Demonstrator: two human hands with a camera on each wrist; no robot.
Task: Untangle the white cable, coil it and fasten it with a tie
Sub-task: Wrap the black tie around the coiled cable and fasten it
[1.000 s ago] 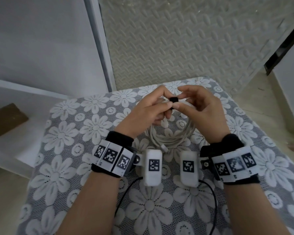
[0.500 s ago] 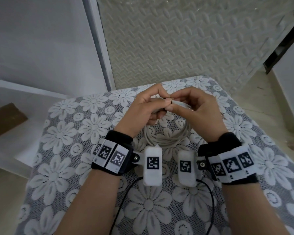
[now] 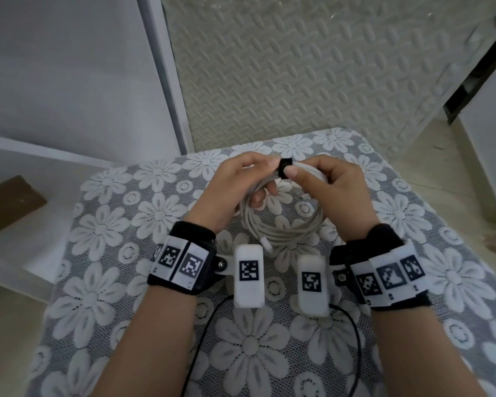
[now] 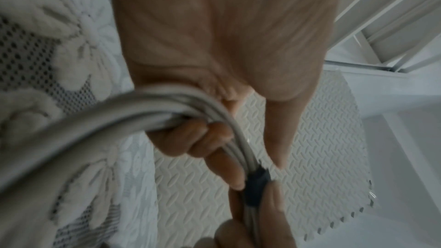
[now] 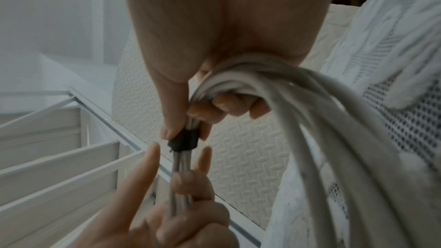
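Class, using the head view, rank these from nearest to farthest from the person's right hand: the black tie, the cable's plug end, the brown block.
1. Black tie: at the right hand thumb tip.
2. Plug end: at the coil's near edge, between the wrists.
3. Brown block: far left, on the white shelf.

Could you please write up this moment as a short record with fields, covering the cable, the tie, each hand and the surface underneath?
cable: white cable, coiled in several loops, held above the cloth
tie: black tie wrapped round the bundled strands at the top of the coil
left hand: left hand grips the strands just beside the tie
right hand: right hand grips the coil, thumb on the tie
surface: floral lace cloth
loose end: connector hangs at the coil's near edge
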